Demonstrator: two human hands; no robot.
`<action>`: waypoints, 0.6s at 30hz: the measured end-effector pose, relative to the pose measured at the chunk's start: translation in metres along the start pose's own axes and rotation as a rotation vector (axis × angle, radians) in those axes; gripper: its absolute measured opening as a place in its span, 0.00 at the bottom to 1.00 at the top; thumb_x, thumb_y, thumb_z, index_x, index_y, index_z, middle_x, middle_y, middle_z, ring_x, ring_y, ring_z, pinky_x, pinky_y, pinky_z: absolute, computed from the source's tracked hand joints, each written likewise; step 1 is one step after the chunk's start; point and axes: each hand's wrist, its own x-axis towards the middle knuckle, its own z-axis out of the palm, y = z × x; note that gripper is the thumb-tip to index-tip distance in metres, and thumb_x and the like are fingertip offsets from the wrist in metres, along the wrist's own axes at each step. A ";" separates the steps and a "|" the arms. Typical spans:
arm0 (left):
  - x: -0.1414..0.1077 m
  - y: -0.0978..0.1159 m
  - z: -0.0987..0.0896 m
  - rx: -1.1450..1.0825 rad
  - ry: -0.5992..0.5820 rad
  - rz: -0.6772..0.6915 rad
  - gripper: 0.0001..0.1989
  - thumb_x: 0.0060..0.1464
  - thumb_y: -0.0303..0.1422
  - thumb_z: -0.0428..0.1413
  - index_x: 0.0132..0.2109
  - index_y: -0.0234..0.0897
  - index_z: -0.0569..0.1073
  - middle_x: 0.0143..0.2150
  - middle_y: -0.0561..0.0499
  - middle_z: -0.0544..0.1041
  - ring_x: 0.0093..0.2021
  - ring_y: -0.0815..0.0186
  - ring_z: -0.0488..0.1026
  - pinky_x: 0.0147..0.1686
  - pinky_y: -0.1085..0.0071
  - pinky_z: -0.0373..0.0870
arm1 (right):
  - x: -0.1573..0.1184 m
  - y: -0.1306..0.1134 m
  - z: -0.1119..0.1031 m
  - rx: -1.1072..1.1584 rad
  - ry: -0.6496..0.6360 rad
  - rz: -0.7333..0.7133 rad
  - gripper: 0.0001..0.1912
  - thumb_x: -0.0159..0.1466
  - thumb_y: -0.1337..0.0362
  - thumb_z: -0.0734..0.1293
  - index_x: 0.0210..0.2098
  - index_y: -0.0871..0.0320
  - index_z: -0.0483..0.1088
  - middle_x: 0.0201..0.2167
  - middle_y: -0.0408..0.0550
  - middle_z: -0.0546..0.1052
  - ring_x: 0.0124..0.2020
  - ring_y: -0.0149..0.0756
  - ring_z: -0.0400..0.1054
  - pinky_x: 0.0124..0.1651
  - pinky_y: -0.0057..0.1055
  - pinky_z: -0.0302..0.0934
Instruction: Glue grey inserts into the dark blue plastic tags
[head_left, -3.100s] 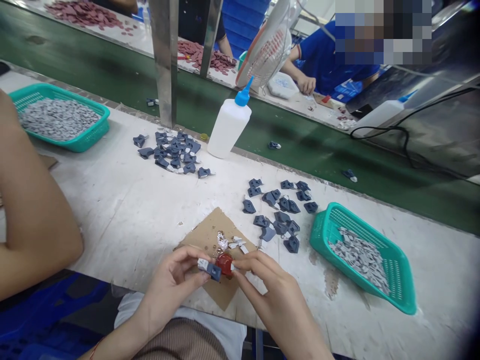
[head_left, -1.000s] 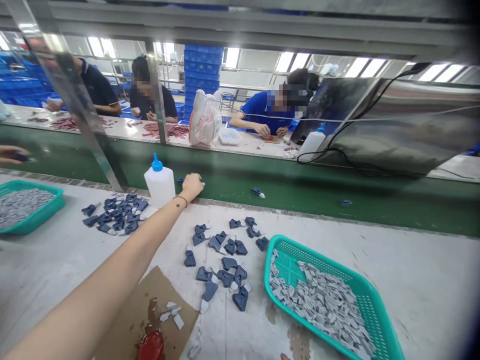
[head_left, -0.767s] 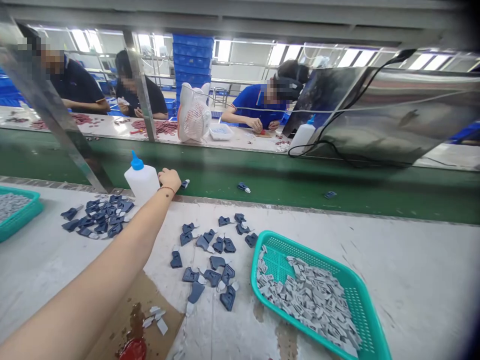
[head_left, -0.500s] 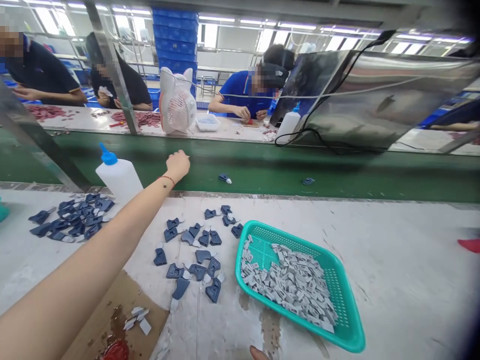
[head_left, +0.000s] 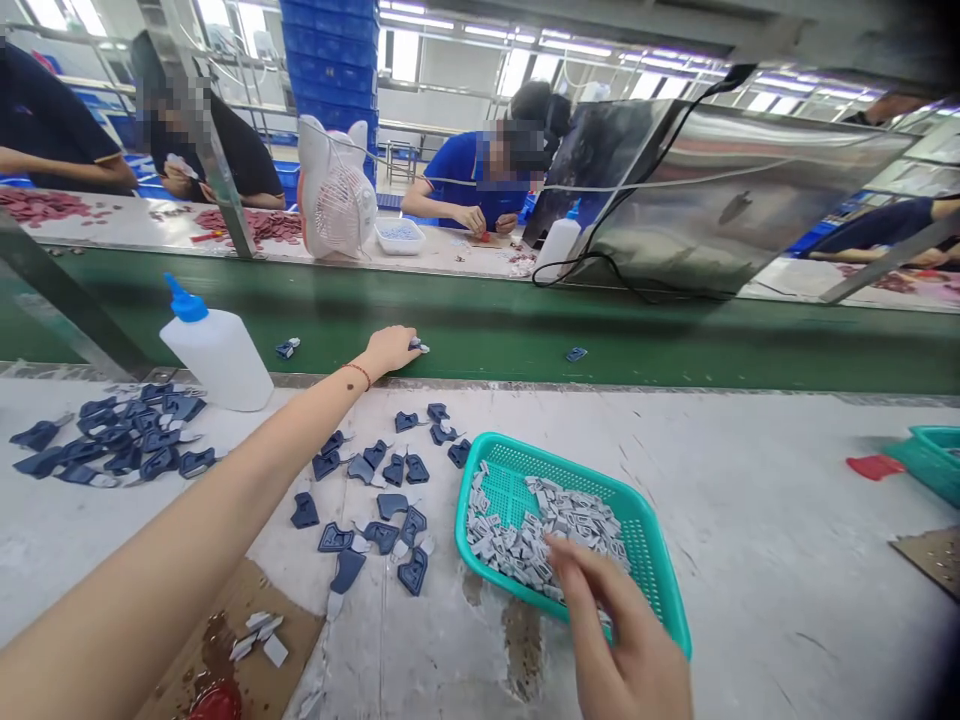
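Head view: left hand point(head_left: 392, 348) curls at a navy-and-white plastic piece point(head_left: 420, 346) on the green belt point(head_left: 495, 345), whether pinching it cannot be told; right hand point(head_left: 634, 645), grip unclear, overhangs a teal basket point(head_left: 646, 530) of gray pieces point(head_left: 574, 512).

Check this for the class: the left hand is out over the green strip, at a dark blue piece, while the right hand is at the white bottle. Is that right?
Not quite: the right hand is over the teal basket of grey pieces, as the head view shows. The rest stands.
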 end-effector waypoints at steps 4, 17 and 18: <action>-0.039 -0.004 -0.008 -0.075 -0.001 0.079 0.16 0.63 0.40 0.53 0.51 0.34 0.72 0.48 0.45 0.75 0.45 0.60 0.75 0.45 0.57 0.73 | 0.076 -0.020 0.016 -0.400 -0.344 -0.067 0.16 0.67 0.62 0.59 0.45 0.58 0.76 0.45 0.54 0.80 0.44 0.44 0.75 0.40 0.32 0.67; -0.158 -0.017 -0.013 -0.388 -0.073 0.166 0.14 0.61 0.38 0.54 0.51 0.34 0.72 0.51 0.44 0.75 0.50 0.58 0.73 0.52 0.54 0.68 | 0.108 -0.035 0.061 -0.603 -0.392 -0.221 0.14 0.62 0.69 0.60 0.25 0.58 0.76 0.26 0.53 0.80 0.26 0.40 0.72 0.25 0.29 0.52; -0.166 -0.019 -0.018 -0.419 -0.037 0.126 0.15 0.62 0.36 0.53 0.52 0.34 0.71 0.53 0.42 0.74 0.51 0.57 0.72 0.53 0.54 0.66 | 0.108 -0.037 0.061 -0.597 -0.404 -0.230 0.14 0.62 0.69 0.60 0.26 0.58 0.76 0.27 0.53 0.80 0.26 0.40 0.72 0.25 0.29 0.53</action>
